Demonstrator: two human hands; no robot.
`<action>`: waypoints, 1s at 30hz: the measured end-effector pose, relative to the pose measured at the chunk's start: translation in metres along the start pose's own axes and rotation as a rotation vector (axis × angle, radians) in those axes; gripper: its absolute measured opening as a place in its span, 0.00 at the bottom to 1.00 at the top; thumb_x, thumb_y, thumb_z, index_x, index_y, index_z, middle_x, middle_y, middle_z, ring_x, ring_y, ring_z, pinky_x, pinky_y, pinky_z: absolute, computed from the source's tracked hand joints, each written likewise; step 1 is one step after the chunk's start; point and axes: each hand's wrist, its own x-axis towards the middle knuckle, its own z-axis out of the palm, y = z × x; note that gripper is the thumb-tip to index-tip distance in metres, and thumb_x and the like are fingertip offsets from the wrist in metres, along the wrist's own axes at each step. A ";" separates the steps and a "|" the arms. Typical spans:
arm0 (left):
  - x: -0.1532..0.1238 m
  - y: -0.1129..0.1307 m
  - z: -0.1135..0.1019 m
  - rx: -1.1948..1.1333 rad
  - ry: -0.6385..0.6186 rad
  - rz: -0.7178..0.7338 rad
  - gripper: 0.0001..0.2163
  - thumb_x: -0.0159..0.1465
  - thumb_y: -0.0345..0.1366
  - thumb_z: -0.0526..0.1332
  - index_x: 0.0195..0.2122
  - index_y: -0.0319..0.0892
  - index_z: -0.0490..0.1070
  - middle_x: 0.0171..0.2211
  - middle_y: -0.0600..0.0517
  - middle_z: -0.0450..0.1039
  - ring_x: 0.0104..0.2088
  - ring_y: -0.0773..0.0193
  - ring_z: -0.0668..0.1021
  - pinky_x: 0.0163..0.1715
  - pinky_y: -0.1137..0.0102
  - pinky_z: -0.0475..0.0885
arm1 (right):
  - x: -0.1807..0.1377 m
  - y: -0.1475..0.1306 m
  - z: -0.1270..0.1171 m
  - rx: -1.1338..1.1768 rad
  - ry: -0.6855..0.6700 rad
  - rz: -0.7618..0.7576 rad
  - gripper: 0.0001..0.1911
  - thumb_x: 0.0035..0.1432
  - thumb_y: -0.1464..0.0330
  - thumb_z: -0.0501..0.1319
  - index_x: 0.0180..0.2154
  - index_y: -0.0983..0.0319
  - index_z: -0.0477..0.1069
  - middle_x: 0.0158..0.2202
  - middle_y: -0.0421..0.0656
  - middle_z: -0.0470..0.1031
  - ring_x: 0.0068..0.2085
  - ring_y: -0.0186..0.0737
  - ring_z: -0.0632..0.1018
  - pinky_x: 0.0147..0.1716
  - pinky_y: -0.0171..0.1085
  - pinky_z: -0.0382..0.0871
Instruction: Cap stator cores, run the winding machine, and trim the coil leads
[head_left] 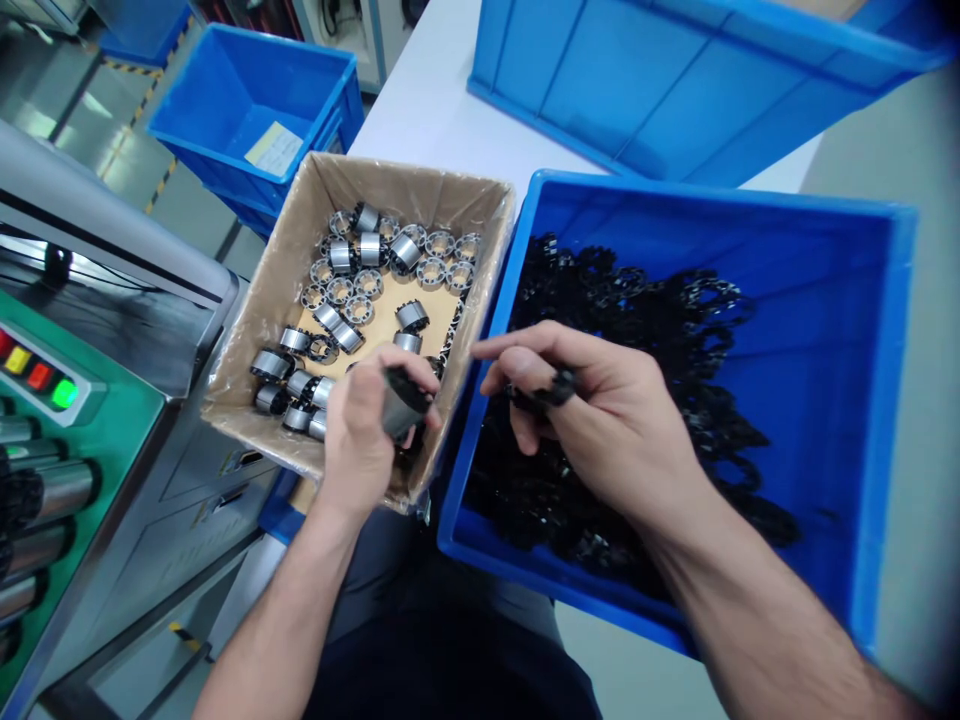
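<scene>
My left hand [360, 430] is closed round a small silver metal cylinder with a black cap [401, 400], held over the near corner of a plastic-lined cardboard box [315, 190]. That box holds several similar silver cylinders [360, 270]. My right hand [592, 410] hovers over a blue bin [892, 400] full of black plastic rings [675, 320], its fingers curled and pinching one black ring [547, 392]. The two hands are a short distance apart.
A green machine panel with coloured buttons [37, 375] and metal rollers [45, 490] stands at the left. A blue crate with a paper slip [247, 110] sits on the floor behind. Another large blue bin [675, 70] stands at the back of the white table [427, 100].
</scene>
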 end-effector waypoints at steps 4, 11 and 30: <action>0.005 0.001 -0.002 -0.079 0.099 -0.096 0.25 0.76 0.66 0.67 0.39 0.48 0.70 0.37 0.51 0.90 0.24 0.61 0.82 0.16 0.71 0.63 | 0.000 0.001 -0.001 0.031 -0.092 0.023 0.14 0.70 0.64 0.80 0.52 0.57 0.80 0.40 0.37 0.84 0.23 0.28 0.77 0.21 0.29 0.73; 0.004 0.006 0.001 -0.135 0.023 -0.108 0.22 0.79 0.62 0.67 0.58 0.50 0.81 0.28 0.56 0.74 0.21 0.65 0.71 0.20 0.70 0.66 | -0.002 -0.006 0.001 0.160 -0.148 -0.040 0.27 0.62 0.63 0.87 0.33 0.56 0.68 0.40 0.40 0.86 0.28 0.30 0.78 0.22 0.29 0.75; -0.010 -0.010 -0.004 -0.041 -0.310 -0.052 0.22 0.87 0.62 0.57 0.62 0.50 0.75 0.28 0.56 0.74 0.22 0.65 0.72 0.24 0.70 0.67 | -0.003 0.009 0.013 0.242 0.012 -0.096 0.24 0.46 0.75 0.93 0.44 0.51 0.95 0.35 0.36 0.93 0.32 0.35 0.89 0.35 0.31 0.86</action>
